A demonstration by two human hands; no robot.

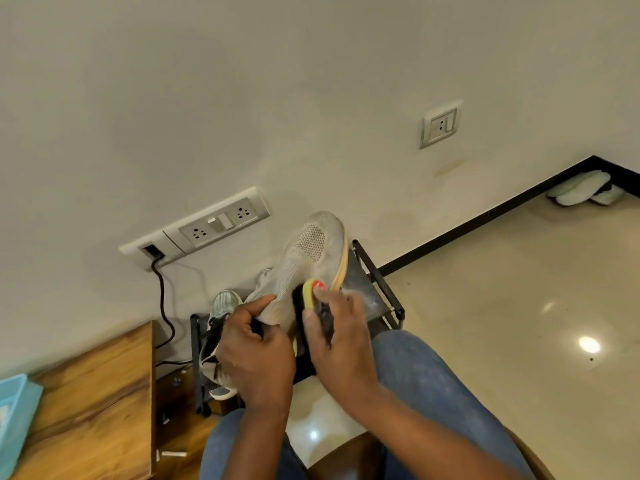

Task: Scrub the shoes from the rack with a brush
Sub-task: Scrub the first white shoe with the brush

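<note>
A beige knit shoe (308, 251) with an orange sole edge is held up in front of the wall, toe pointing up. My left hand (256, 351) grips it at the heel opening. My right hand (336, 337) holds a yellow-handled brush (309, 295) with dark bristles against the shoe's side near the sole. Below stands the black metal shoe rack (377, 282), and a grey-white sneaker (223, 306) sits on its left part, partly hidden by my left hand.
A wooden cabinet (93, 403) with a blue tray (14, 417) stands at the left. A socket strip (207, 225) with a black cable is on the wall. White shoes (581, 188) lie in the far right corner. My knees in jeans frame the glossy floor (502, 323).
</note>
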